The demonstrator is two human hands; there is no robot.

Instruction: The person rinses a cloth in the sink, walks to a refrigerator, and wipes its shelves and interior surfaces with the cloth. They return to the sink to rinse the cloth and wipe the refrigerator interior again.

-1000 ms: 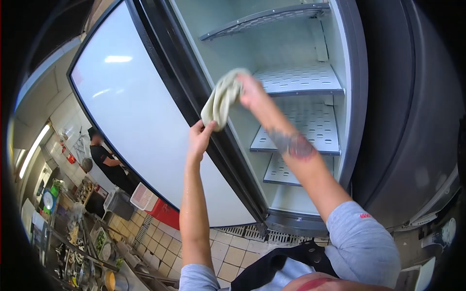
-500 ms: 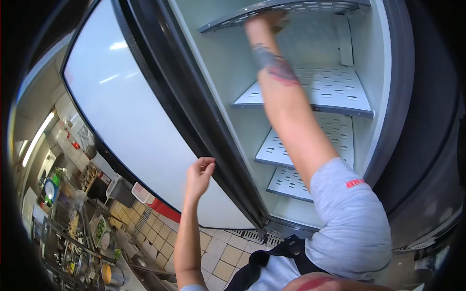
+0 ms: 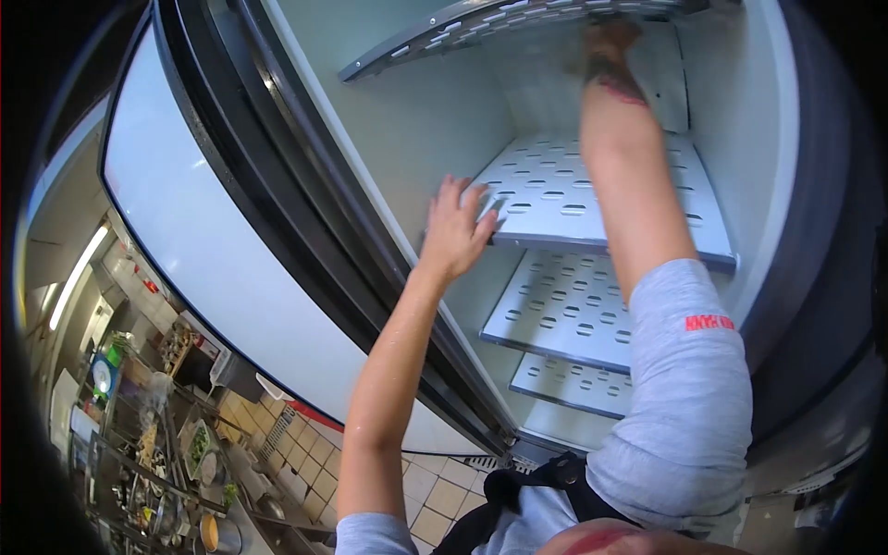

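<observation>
My left hand [image 3: 456, 229] has its fingers spread and open at the front left corner of a white slotted shelf [image 3: 546, 190] inside an upright fridge. Whether it touches the shelf or the side wall I cannot tell. Deep in the same compartment, my right hand [image 3: 612, 39] is at the back wall [image 3: 546, 88], just under the upper perforated shelf [image 3: 444, 42]. Motion blurs its fingers, and whether it holds anything cannot be made out.
The white fridge door [image 3: 213, 213] stands wide open on the left. Lower slotted shelves [image 3: 555, 301] sit below. Beyond the door are a tiled floor [image 3: 310, 462] and a kitchen counter with a pot [image 3: 220, 534] and food containers.
My left hand has moved from the door's edge up and right to the shelf corner. My right hand has shifted right and deeper, toward the back wall. The view has come closer to the fridge.
</observation>
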